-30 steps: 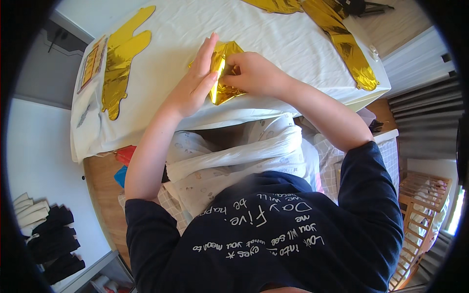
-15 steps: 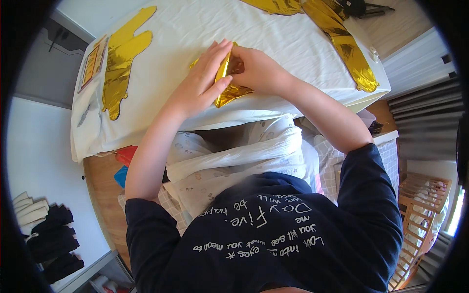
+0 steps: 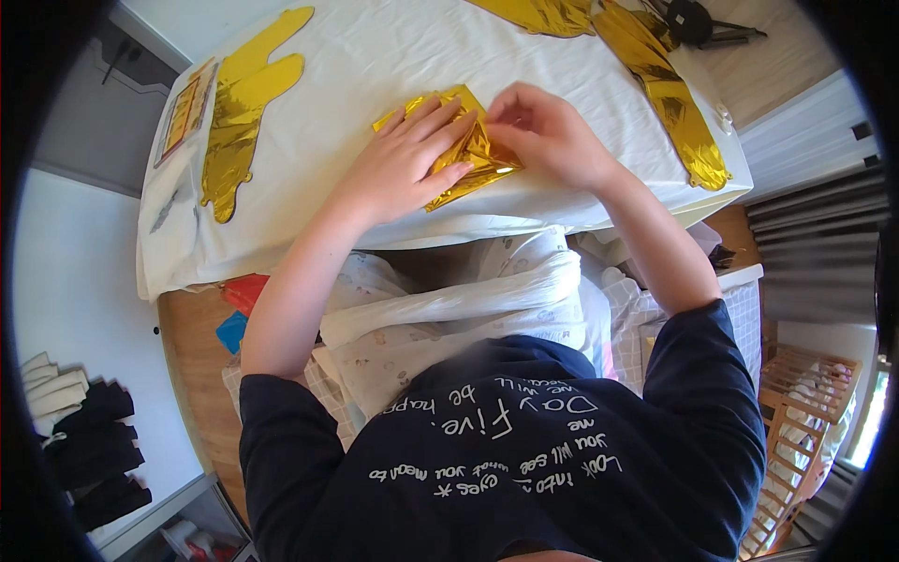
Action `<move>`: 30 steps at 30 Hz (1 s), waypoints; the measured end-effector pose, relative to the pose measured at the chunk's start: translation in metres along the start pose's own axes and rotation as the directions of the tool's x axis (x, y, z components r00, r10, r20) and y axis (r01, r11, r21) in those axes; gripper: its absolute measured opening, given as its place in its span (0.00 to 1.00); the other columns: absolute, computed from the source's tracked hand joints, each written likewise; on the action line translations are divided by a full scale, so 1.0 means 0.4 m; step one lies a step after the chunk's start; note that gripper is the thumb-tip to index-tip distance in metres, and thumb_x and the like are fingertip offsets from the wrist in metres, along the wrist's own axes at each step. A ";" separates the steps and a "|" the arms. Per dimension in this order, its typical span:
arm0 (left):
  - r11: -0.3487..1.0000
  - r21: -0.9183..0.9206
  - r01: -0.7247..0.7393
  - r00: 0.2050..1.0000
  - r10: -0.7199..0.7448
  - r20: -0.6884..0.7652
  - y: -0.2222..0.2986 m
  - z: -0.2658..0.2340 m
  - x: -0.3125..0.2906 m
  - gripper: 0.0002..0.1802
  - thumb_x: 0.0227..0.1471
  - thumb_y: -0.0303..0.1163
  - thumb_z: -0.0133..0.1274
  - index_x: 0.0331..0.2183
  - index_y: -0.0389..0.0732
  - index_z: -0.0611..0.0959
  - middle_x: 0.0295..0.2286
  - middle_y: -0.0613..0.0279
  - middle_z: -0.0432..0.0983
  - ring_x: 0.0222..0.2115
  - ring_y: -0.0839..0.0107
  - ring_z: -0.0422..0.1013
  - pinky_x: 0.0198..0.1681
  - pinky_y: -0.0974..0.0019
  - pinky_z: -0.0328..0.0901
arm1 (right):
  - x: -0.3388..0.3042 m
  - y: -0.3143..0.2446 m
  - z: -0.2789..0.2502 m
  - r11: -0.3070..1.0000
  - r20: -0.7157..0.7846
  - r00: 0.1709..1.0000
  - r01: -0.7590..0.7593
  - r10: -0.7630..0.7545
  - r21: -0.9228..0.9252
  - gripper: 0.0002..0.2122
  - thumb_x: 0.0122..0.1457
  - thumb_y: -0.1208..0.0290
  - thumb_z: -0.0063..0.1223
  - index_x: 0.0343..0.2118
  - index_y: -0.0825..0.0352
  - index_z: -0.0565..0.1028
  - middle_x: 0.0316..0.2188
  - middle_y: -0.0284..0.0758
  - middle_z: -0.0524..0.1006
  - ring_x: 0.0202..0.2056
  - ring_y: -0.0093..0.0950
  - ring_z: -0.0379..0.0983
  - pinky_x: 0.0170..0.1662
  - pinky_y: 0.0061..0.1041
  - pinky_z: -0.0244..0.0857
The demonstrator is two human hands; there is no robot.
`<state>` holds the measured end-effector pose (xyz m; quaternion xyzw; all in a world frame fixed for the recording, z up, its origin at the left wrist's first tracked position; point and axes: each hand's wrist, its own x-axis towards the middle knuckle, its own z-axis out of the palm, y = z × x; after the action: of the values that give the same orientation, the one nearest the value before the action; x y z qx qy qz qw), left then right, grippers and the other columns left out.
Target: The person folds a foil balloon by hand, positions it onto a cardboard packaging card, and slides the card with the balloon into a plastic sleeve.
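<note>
A folded gold foil balloon (image 3: 459, 183), flat and crinkled, lies near the front edge of the white-covered table (image 3: 346, 61). My left hand (image 3: 403, 169) rests flat on its left part, fingers stretched and slightly apart. At the balloon's right side my right hand (image 3: 552, 136) is closed, thumb and fingers pinching the foil edge; the fingertips are partly hidden. To the left lies another flat gold foil balloon (image 3: 245, 117), long with rounded ends.
More flat gold balloons lie at the far right, one (image 3: 660, 80) reaching toward the right edge. A black stand-like object (image 3: 693, 23) is behind it. A printed packet (image 3: 184, 114) sits at the table's left. A wooden crib (image 3: 796, 421) stands at lower right.
The balloon was folded up between both hands; now it lies flatter and wider on the table. My right hand has moved right with its edge, while my left has flattened onto the foil.
</note>
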<state>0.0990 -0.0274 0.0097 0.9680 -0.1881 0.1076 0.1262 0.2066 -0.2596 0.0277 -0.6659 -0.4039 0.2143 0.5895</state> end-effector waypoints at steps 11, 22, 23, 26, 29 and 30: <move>0.999 0.042 -0.026 1.000 0.025 0.018 -0.006 0.012 -0.003 0.33 0.68 0.54 0.38 0.66 0.47 0.66 0.67 0.55 0.58 0.69 0.53 0.49 0.71 0.47 0.43 | -0.058 -0.020 -0.015 0.672 0.246 0.889 0.454 -0.386 -0.586 0.08 0.53 0.77 0.67 0.36 0.68 0.81 0.32 0.39 0.79 0.35 0.37 0.76 0.41 0.31 0.71; 0.998 0.044 -0.044 0.999 0.045 -0.013 0.001 0.008 -0.003 0.33 0.65 0.53 0.45 0.64 0.45 0.69 0.65 0.52 0.61 0.68 0.51 0.52 0.70 0.46 0.46 | -0.026 -0.027 0.010 0.944 0.008 0.997 -0.065 0.072 -0.323 0.08 0.57 0.79 0.62 0.38 0.69 0.76 0.29 0.31 0.78 0.32 0.17 0.74 0.40 0.20 0.70; 0.998 0.043 -0.045 0.999 0.046 -0.013 0.001 0.009 -0.003 0.33 0.65 0.53 0.45 0.64 0.45 0.69 0.65 0.52 0.61 0.68 0.51 0.52 0.70 0.46 0.46 | -0.022 -0.026 0.010 0.944 0.007 0.997 -0.066 0.072 -0.323 0.08 0.57 0.79 0.62 0.38 0.69 0.76 0.29 0.31 0.78 0.32 0.17 0.74 0.40 0.20 0.70; 0.997 0.051 -0.058 0.998 0.059 -0.019 0.003 0.006 -0.003 0.34 0.64 0.54 0.47 0.64 0.46 0.69 0.65 0.52 0.61 0.68 0.52 0.52 0.69 0.45 0.47 | -0.014 -0.036 0.008 0.926 0.037 0.991 -0.107 0.129 -0.362 0.06 0.56 0.80 0.61 0.36 0.70 0.76 0.29 0.30 0.79 0.32 0.16 0.73 0.39 0.20 0.70; 0.997 0.061 -0.054 0.998 0.055 -0.010 0.004 -0.001 -0.009 0.35 0.63 0.55 0.49 0.64 0.47 0.69 0.65 0.52 0.60 0.68 0.52 0.51 0.70 0.46 0.46 | -0.021 -0.044 0.017 0.917 0.048 0.985 -0.136 0.166 -0.376 0.04 0.56 0.81 0.61 0.34 0.70 0.77 0.28 0.30 0.78 0.32 0.16 0.72 0.38 0.21 0.70; 0.997 0.057 -0.059 0.998 0.059 -0.003 0.006 -0.002 -0.008 0.36 0.62 0.55 0.49 0.65 0.47 0.68 0.66 0.53 0.59 0.69 0.53 0.50 0.70 0.46 0.46 | -0.031 -0.037 0.019 0.910 0.025 0.997 -0.058 0.075 -0.411 0.04 0.56 0.81 0.61 0.34 0.70 0.78 0.28 0.32 0.78 0.31 0.20 0.74 0.38 0.23 0.70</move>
<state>0.0951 -0.0282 0.0100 0.9650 -0.2133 0.1187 0.0955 0.1893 -0.2651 0.0380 -0.7835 -0.4288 0.1583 0.4209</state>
